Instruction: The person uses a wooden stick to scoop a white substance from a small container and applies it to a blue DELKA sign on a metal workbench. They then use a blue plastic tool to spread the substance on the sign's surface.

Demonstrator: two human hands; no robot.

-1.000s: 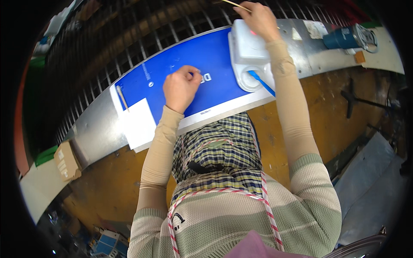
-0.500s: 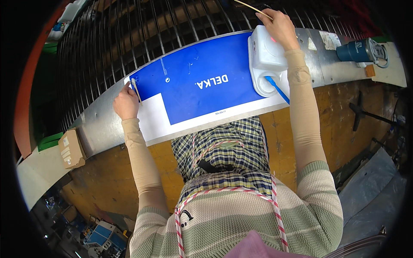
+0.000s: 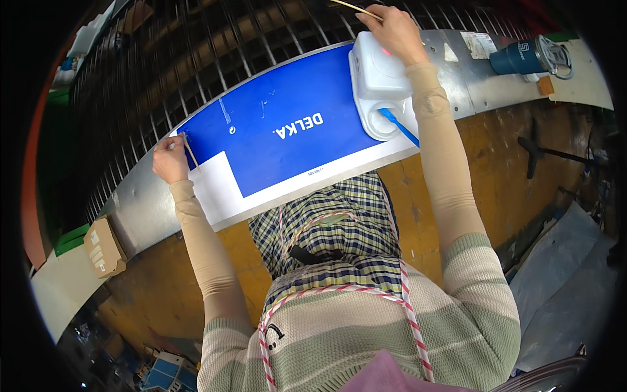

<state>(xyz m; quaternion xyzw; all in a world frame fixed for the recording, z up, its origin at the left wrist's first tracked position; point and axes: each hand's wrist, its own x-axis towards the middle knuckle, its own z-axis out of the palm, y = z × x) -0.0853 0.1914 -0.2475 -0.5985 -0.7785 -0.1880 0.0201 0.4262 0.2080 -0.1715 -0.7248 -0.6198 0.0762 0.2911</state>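
A blue and white printed sheet (image 3: pixel 294 157) lies on the metal ledge in front of me. At its far left corner, my left hand (image 3: pixel 171 160) has its fingers bent together. A thin pale stick (image 3: pixel 192 155) slants across the sheet right beside those fingertips; whether they grip the stick or the sheet's edge is hidden. My right hand (image 3: pixel 397 32) is closed on a thin wooden stick (image 3: pixel 356 8), held over the white plastic dispenser (image 3: pixel 380 68). In the dispenser's round front well rests a blue brush-like tool (image 3: pixel 401 127), its handle pointing toward me.
Dark metal bars (image 3: pixel 196 78) run beyond the ledge (image 3: pixel 457 72). To the right stand a dark blue tumbler (image 3: pixel 522 57) and a small orange-brown block (image 3: pixel 545 85). A brown cardboard piece (image 3: pixel 104 248) sits at the left end.
The whole view has shifted, so things appear further left. My left hand's fingers, with the index stretched at the corner before, are now drawn together. My right hand still holds its stick.
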